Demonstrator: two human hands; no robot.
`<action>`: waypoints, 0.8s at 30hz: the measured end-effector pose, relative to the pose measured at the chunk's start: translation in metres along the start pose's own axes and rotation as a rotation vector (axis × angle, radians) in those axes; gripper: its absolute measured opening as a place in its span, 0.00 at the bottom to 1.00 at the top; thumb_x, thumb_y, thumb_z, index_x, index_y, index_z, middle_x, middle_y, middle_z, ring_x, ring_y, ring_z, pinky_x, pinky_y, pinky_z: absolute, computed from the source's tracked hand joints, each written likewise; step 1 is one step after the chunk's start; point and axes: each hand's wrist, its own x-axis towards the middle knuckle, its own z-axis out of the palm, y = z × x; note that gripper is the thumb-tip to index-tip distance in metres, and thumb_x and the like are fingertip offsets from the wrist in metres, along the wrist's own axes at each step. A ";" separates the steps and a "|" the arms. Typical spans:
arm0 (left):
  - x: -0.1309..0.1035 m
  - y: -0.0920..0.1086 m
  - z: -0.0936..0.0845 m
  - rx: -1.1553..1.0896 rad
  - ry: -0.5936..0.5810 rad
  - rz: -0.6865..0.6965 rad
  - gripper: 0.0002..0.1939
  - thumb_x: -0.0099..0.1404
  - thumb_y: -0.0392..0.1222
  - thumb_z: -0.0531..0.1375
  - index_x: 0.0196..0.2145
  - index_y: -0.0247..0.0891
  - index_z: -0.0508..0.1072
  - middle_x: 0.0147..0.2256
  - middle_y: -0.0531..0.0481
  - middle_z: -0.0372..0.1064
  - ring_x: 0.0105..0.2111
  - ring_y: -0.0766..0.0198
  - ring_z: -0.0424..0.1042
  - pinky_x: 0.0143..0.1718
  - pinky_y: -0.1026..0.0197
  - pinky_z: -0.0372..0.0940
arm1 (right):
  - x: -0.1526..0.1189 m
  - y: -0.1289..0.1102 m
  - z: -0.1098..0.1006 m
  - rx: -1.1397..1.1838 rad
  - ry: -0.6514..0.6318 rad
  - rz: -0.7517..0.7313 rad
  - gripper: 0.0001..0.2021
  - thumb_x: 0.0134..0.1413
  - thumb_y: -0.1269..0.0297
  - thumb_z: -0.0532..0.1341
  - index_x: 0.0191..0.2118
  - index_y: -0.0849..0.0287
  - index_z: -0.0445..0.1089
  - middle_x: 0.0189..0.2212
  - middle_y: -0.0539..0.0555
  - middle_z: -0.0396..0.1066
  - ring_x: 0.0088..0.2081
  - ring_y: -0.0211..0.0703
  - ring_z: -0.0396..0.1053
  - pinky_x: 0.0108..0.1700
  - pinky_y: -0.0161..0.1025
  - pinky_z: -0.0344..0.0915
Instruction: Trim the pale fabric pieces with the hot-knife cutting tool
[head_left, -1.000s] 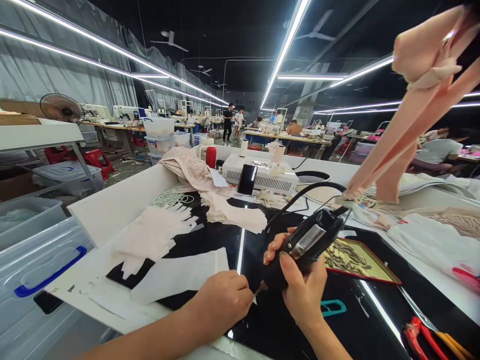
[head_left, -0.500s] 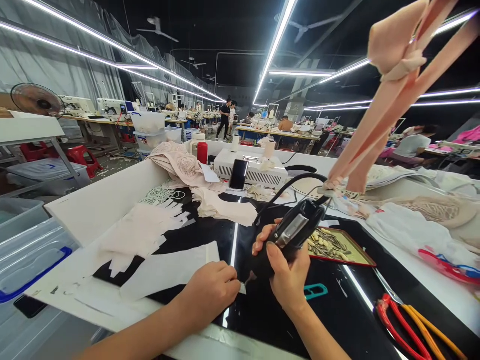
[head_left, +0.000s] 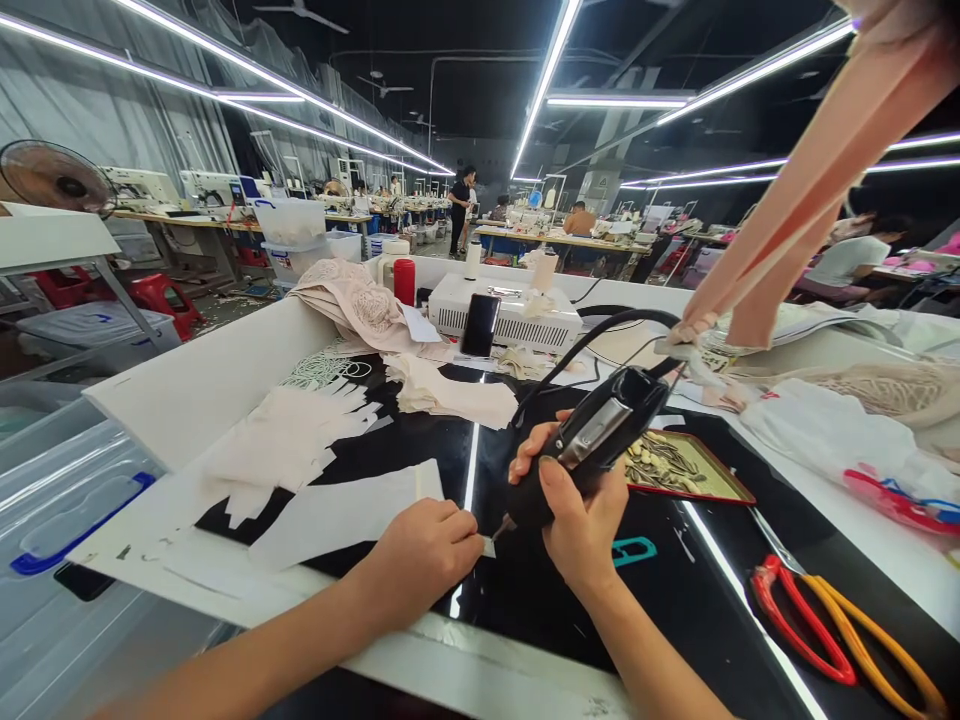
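My right hand (head_left: 581, 500) is wrapped round a black handheld power tool (head_left: 600, 430) with a metal plate on its side and a cable at its upper end. The tool tilts so that its thin tip points down and left, close to a small pale scrap (head_left: 489, 547) on the black work surface (head_left: 525, 600). The fingers of my left hand (head_left: 435, 545) are pinched together at the other end of that scrap, mostly hiding it. Just behind the left hand lies a white cloth piece (head_left: 337, 515).
Left is a pile of pale cut fabric (head_left: 277, 445). A white box (head_left: 502, 320) and a phone (head_left: 480, 325) stand behind. To the right are a tray (head_left: 686, 465), a teal clip (head_left: 634, 550) and scissors (head_left: 825, 610). A pink fabric strip (head_left: 810, 210) hangs overhead.
The view has tilted a little, shifting the scene slightly. My hands keep about the same hold, with the tool's tip still close to the scrap.
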 end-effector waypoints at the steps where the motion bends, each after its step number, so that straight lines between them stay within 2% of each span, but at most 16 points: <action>1: 0.000 0.000 0.000 0.001 0.007 0.005 0.14 0.76 0.28 0.54 0.32 0.36 0.70 0.31 0.51 0.69 0.30 0.62 0.68 0.31 0.58 0.60 | 0.000 0.000 0.000 -0.003 0.001 0.000 0.15 0.61 0.61 0.69 0.50 0.49 0.66 0.35 0.46 0.71 0.29 0.37 0.70 0.31 0.39 0.70; 10: 0.001 0.001 0.001 0.007 0.007 0.014 0.13 0.76 0.30 0.55 0.33 0.36 0.71 0.31 0.52 0.70 0.30 0.61 0.69 0.32 0.57 0.62 | 0.000 0.000 0.000 0.002 -0.001 -0.006 0.12 0.61 0.63 0.68 0.47 0.50 0.67 0.35 0.46 0.71 0.29 0.37 0.71 0.31 0.38 0.70; 16: 0.001 0.003 -0.001 0.008 0.006 0.029 0.11 0.77 0.30 0.53 0.39 0.35 0.73 0.33 0.51 0.72 0.32 0.60 0.70 0.33 0.57 0.64 | 0.002 -0.002 0.001 -0.008 0.021 -0.012 0.12 0.60 0.63 0.68 0.46 0.50 0.67 0.34 0.46 0.71 0.28 0.37 0.71 0.30 0.38 0.71; 24: 0.001 0.003 -0.001 0.018 -0.006 0.041 0.12 0.77 0.29 0.52 0.41 0.35 0.74 0.33 0.50 0.71 0.31 0.60 0.70 0.33 0.57 0.64 | 0.002 -0.004 0.003 -0.006 0.025 -0.019 0.11 0.60 0.63 0.68 0.46 0.50 0.68 0.34 0.47 0.71 0.28 0.36 0.71 0.30 0.38 0.71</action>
